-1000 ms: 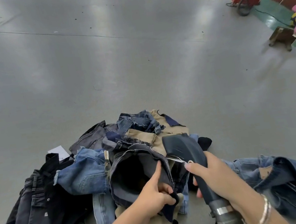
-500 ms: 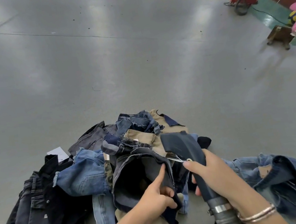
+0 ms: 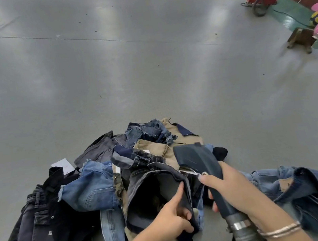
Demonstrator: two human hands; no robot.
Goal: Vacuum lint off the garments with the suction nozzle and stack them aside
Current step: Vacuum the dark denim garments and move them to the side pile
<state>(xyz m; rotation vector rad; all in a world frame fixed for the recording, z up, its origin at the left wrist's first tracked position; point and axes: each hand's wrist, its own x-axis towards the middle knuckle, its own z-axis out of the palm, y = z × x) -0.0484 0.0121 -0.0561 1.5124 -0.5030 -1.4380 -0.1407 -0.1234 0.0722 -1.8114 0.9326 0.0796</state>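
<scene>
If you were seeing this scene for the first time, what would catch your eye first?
The heap of denim and khaki garments on the grey floor, low in the middle. Right over it, the right hand holds a dark suction nozzle, while the left hand grips a dark garment. A denim jacket lies apart at the right.

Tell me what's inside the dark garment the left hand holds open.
Inside the dark garment only its shadowed lining shows, with the left hand gripping the edge. Deeper inside is too dark to see.
</scene>
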